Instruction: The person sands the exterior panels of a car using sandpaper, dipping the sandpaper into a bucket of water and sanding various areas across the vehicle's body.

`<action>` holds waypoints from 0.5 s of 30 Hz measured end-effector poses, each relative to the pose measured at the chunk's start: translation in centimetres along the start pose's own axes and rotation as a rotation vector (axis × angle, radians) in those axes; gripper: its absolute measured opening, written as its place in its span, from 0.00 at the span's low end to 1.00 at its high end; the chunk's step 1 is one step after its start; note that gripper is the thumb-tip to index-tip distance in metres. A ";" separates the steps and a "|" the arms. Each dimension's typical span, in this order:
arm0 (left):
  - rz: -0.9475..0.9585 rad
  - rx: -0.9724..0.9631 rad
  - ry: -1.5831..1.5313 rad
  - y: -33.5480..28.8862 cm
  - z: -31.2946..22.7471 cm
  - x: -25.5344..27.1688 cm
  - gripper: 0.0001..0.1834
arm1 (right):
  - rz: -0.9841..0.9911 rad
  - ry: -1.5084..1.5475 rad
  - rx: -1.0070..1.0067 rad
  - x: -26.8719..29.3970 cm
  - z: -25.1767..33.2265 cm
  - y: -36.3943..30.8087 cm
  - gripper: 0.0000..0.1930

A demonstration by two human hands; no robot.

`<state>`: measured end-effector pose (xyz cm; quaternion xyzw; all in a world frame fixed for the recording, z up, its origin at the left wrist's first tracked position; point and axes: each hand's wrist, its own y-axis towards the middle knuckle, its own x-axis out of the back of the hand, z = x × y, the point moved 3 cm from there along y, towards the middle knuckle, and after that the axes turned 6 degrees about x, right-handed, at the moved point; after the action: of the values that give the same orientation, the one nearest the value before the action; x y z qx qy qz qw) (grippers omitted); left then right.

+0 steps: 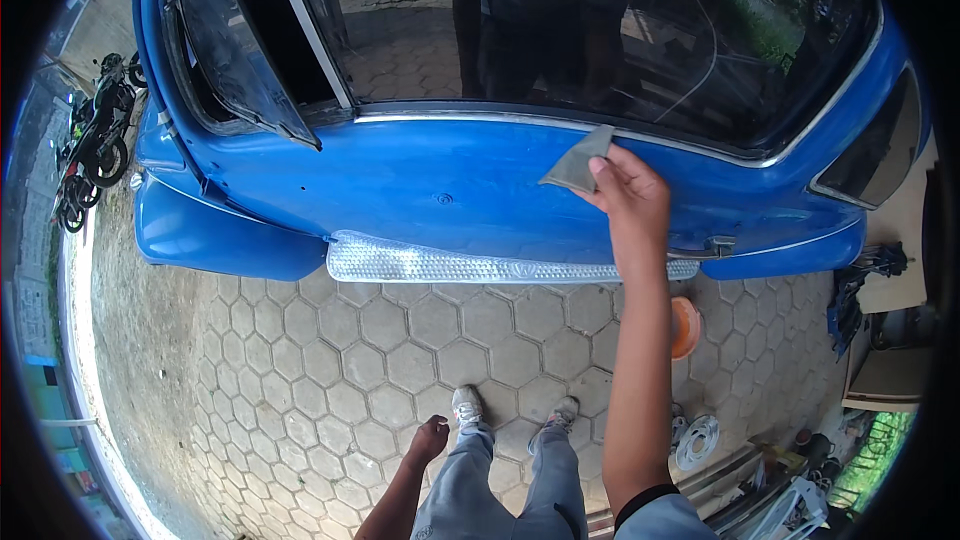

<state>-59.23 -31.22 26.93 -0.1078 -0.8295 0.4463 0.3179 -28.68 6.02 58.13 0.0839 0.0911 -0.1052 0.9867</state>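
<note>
My right hand (630,185) reaches up to the blue car door (480,165), just under the chrome strip of the window. Its thumb and fingers pinch a small folded grey-brown sheet (576,166) that looks like sandpaper. The sheet has a pointed upper corner and overlaps the top of the door; whether it touches the paint I cannot tell. Low beside my left leg hangs my left hand (430,438), fingers curled, with nothing visible in it. A round hole with a dark ring (445,199) shows in the door panel.
Below the door runs a silver running board (430,258). An orange bowl (684,328) stands on the hexagonal paving (400,340), right of my forearm. A white coil (697,443) and long boards lie at lower right. Motorcycles (100,140) are parked far left. An angled vent window (235,50) sticks out.
</note>
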 end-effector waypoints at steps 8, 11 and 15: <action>-0.482 -0.658 -0.469 -3.5 -25.7 15.9 0.18 | 0.059 0.185 -0.013 -2.9 -2.5 -0.7 0.17; -0.820 -0.890 -0.391 -4.7 -36.8 20.1 0.24 | -0.238 0.191 0.017 5.8 0.3 -2.0 0.14; -1.121 -1.154 -0.305 -6.7 -46.4 22.1 0.29 | -0.465 -0.112 0.188 11.2 3.8 -4.3 0.10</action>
<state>-46.72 6.35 60.40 0.2384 -0.8935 -0.2662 0.2719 -18.29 -1.02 58.99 0.1459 0.0427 -0.3417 0.9274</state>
